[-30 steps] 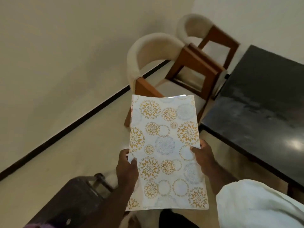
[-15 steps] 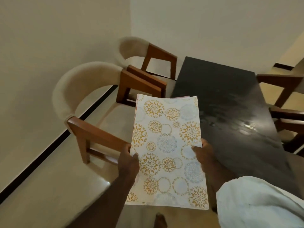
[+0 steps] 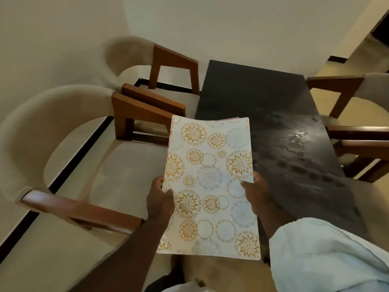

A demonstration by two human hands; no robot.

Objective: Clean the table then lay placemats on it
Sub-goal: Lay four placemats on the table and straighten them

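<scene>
Pale printed vinyl: the placemats (image 3: 212,186) are up in the air, flat, long side pointing away from the person, not yet on the table (image 3: 263,98). A pink edge peeks out at the far end, so I judge it a stack, not one mat.

- Left hand (image 3: 160,201) pinches the left edge, thumb on top, other fingers hidden beneath.
- Right hand (image 3: 255,197) does the same on the right edge, white sleeve (image 3: 326,256) behind it. A two-sided grip likely keeps the thin sheets level and square for sliding one off.
- Left of the mats, the near chair (image 3: 126,175) sits pulled out, its wooden arm close to the table's left edge. Little room there.
- The dark tabletop runs away to the far right and carries nothing I can see. Wet streaks (image 3: 299,138) shine on its right half, which reads as wiped and not quite dry.
- Far chair (image 3: 174,60) is tucked against the far left edge, and more chair arms (image 3: 336,85) crowd the right side.

The open approach is straight ahead, over the near edge.
</scene>
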